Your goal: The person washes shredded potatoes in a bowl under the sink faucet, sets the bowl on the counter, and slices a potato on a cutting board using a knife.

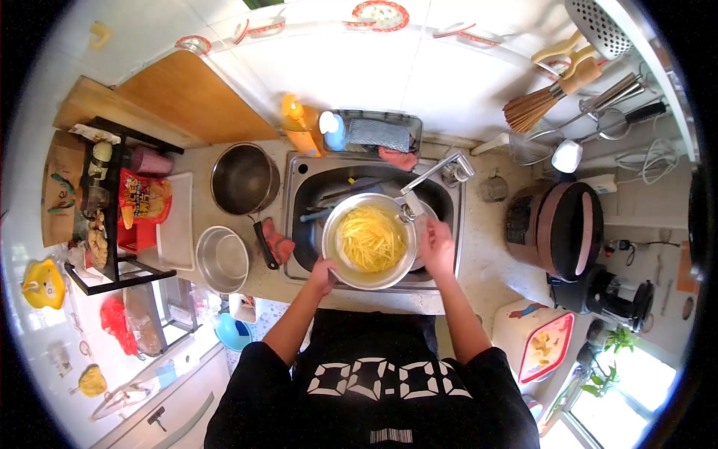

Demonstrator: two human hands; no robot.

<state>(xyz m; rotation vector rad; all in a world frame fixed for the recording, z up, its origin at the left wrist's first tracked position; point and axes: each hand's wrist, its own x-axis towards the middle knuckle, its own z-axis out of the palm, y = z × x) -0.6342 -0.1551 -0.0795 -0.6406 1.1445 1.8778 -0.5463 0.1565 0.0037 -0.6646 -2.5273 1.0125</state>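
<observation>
A metal bowl [329, 262] with pale yellow shredded strips [372, 239], like shredded potato, in it sits over the sink [301, 202]. My left hand [322, 276] grips its lower left rim. To the right of the bowl is my right hand [437, 245], with its fingers loosely bent and apart; it appears to hold nothing. Behind the bowl's right side shows part of another round metal rim, mostly covered. The tap [431, 174] reaches down to the bowl's upper right edge. Darker utensils lie partly hidden in the basin.
On the left counter stand a deep metal pot [244, 179], a shallow metal pan [223, 259] and a black-handled knife [265, 243] by a red cloth. Soap bottles [302, 123] line the sink's back. A rice cooker [555, 228] stands right; utensils hang above it.
</observation>
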